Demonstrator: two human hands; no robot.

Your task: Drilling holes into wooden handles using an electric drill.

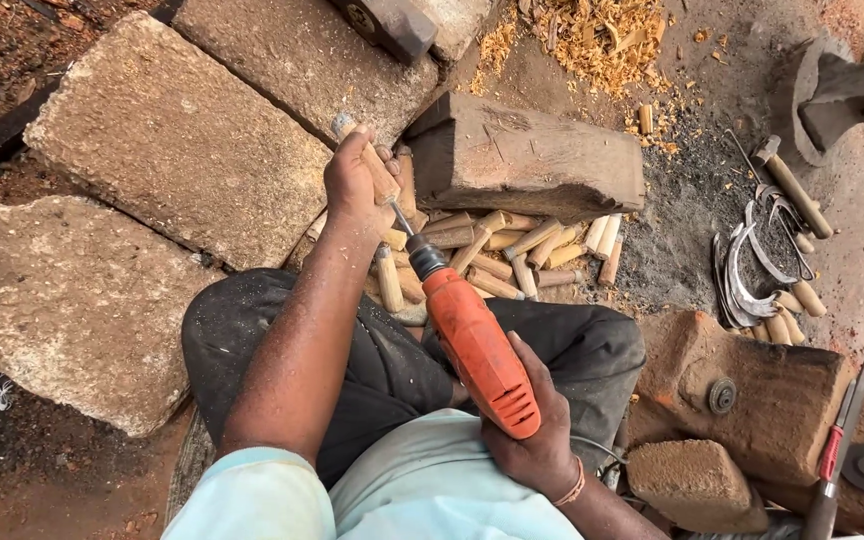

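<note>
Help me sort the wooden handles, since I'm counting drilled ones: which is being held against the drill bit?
The handle gripped in the left hand, raised to the orange drill held by the right hand. The other handles lie loose on the ground.

no packages, labels, signs or screens visible anywhere in view.

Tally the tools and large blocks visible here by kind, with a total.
Orange electric drill, in right hand: 1
Round wooden handle, in left hand: 1
Large rough stone slabs: 4
Dark weathered timber block: 1
Red-handled screwdriver: 1
Total: 8
The loose wooden handles and curved sickle blades overlap too much to count.
</note>
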